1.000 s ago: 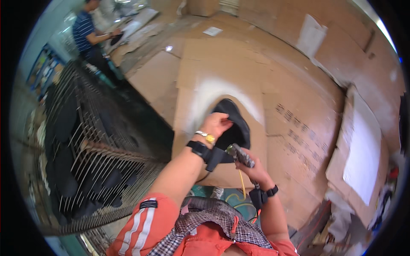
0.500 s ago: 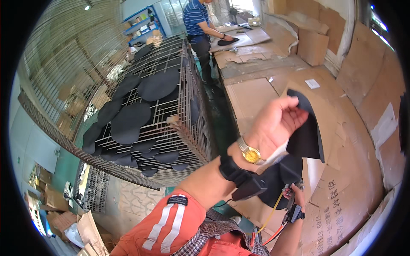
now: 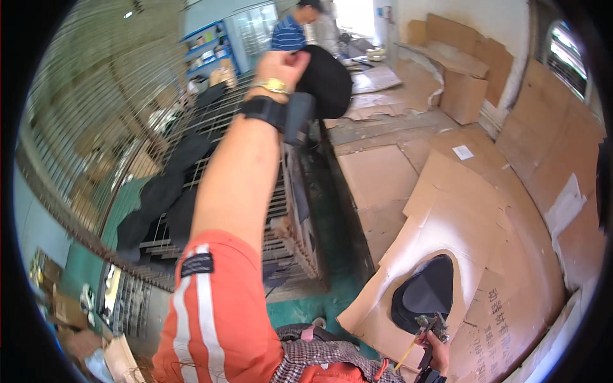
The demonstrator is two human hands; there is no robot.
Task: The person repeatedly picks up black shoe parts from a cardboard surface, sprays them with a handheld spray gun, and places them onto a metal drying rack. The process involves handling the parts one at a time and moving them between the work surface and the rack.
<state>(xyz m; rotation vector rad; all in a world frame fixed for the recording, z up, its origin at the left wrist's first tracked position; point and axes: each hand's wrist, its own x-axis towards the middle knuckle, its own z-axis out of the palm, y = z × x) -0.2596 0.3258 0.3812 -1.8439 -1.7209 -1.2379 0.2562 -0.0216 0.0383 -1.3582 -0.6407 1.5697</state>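
Observation:
My left hand (image 3: 281, 67), its arm stretched far forward, pinches the edge of a rounded black sheet piece (image 3: 327, 83). The piece hangs at the far end of the wire rack (image 3: 295, 204), partly in front of a person beyond. Low on the right, my right hand (image 3: 438, 352) is closed round a metal spray gun (image 3: 429, 324) with a yellow hose. Just beyond the gun lie black sheet pieces (image 3: 429, 290), stacked on a cardboard sheet (image 3: 378, 306) with a whitish sprayed ring around them.
More black pieces (image 3: 159, 191) lie on the rack at left, partly hidden by my arm. A person in a striped shirt (image 3: 288, 35) stands at the far end. Cardboard (image 3: 377, 172) covers the long table, and upright cardboard panels (image 3: 549, 121) line its right side.
My left hand has swung forward and left with a black piece, from above the table to the rack. My right hand with the spray gun is now lower, and the stacked pieces are uncovered.

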